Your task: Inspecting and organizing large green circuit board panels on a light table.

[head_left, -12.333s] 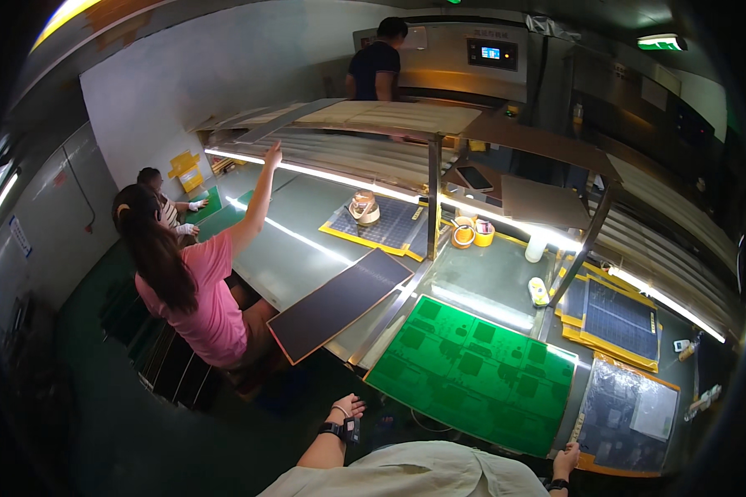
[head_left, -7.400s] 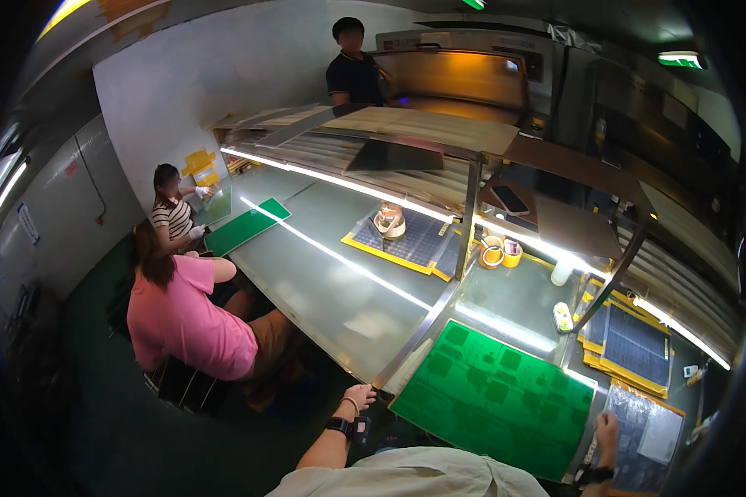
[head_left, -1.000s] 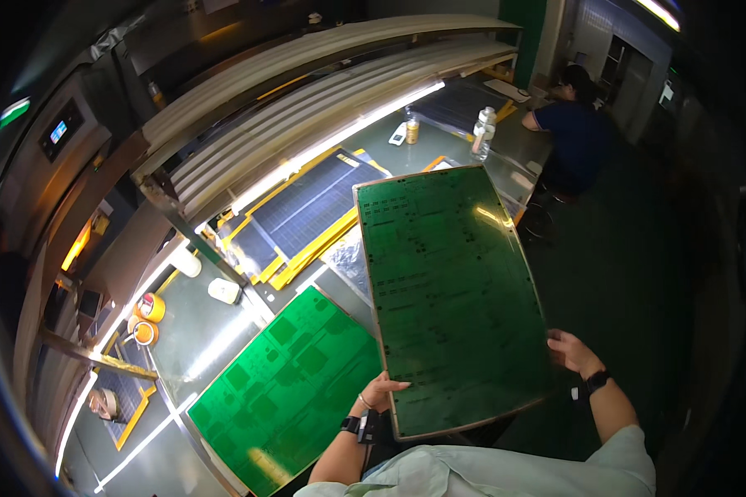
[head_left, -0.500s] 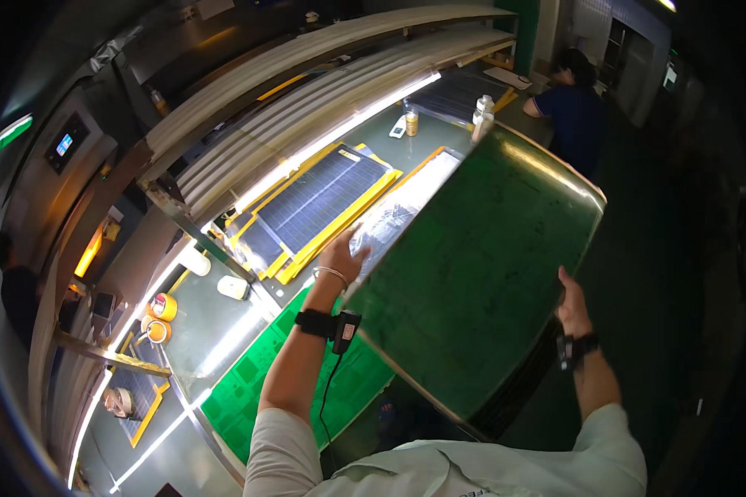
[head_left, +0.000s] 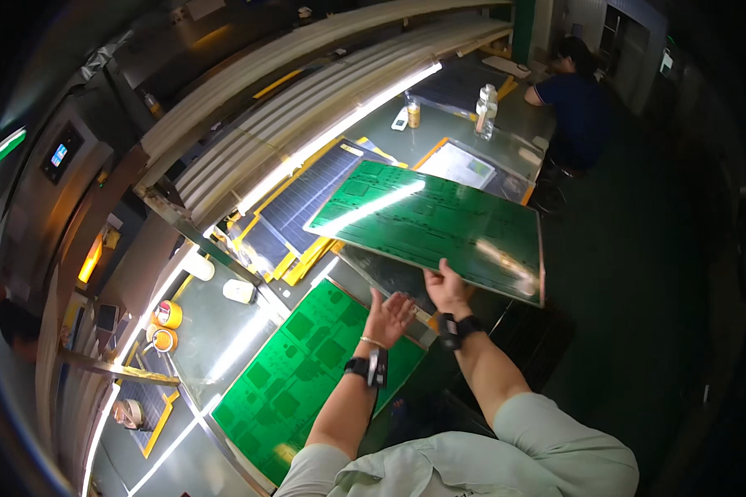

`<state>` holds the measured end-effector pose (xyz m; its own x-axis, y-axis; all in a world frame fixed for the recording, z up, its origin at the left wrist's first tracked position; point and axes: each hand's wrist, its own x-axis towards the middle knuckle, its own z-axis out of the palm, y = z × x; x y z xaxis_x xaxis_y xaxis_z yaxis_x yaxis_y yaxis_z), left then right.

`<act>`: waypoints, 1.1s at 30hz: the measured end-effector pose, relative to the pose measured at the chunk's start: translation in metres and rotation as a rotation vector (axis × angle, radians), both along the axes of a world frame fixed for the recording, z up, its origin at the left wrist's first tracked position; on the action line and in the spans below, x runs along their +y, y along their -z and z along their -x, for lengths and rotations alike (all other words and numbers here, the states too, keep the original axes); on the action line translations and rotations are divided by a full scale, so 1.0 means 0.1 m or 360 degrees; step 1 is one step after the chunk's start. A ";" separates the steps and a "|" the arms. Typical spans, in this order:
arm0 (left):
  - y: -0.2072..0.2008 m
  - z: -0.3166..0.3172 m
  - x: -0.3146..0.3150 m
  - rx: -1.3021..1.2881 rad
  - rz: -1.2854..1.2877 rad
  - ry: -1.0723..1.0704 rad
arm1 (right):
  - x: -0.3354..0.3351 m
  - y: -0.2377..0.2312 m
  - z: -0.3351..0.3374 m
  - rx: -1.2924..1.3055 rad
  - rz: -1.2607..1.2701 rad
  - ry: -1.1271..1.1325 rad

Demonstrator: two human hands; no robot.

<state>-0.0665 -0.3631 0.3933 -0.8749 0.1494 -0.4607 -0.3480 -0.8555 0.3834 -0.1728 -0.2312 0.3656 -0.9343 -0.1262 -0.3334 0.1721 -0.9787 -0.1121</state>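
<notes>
Head view: right hand (head_left: 446,288) grips the green panel's (head_left: 439,224) near edge; left hand (head_left: 387,315) spread open, fingers loose

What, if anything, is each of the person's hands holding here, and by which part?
The right hand grips the large green panel by its near long edge. The left hand is open below that edge, holding nothing.

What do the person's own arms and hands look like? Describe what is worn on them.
Both forearms are bare below short, pale grey-green sleeves. The left hand has a thin bracelet at the wrist and, just below it, a black wrist strap with a small light-coloured tag on it. The right hand has a black watch-like band on its wrist. No gloves on either hand.
</notes>
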 end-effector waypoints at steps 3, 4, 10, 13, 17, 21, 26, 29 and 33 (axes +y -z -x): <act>0.51 0.13 -0.26 0.0171 -0.0495 0.0096 | -0.49 0.01 -0.39 0.0148 -0.0221 -0.0933; 0.63 0.09 -0.36 0.0157 -0.0502 0.0047 | -0.64 -0.37 -0.80 0.0317 -0.0328 -0.1046; 0.47 0.30 0.05 -0.0287 -0.0229 -0.0190 | 0.82 -0.98 -0.64 0.1359 -0.3279 -0.0955; 0.40 0.38 0.07 -0.0391 -0.0105 -0.0055 | 1.20 -0.61 -0.64 0.2289 -0.3786 -0.0781; 0.43 0.44 0.06 -0.0532 0.0042 0.0011 | 1.24 -0.27 -0.57 0.2460 -0.3731 -0.1073; 0.42 0.42 0.06 -0.0464 0.0110 0.0061 | 1.29 -0.04 -0.47 0.2834 -0.3793 -0.0964; 0.45 0.40 0.02 -0.0516 0.0025 0.0003 | 1.30 -0.18 -0.46 0.3272 -0.3662 -0.0777; 0.43 0.38 0.03 -0.0509 0.0014 0.0016 | 1.28 -0.32 -0.45 0.2937 -0.3449 -0.0935; 0.32 0.42 0.06 -0.0480 0.0091 0.0048 | 1.32 -0.26 -0.31 0.3062 -0.3403 -0.0895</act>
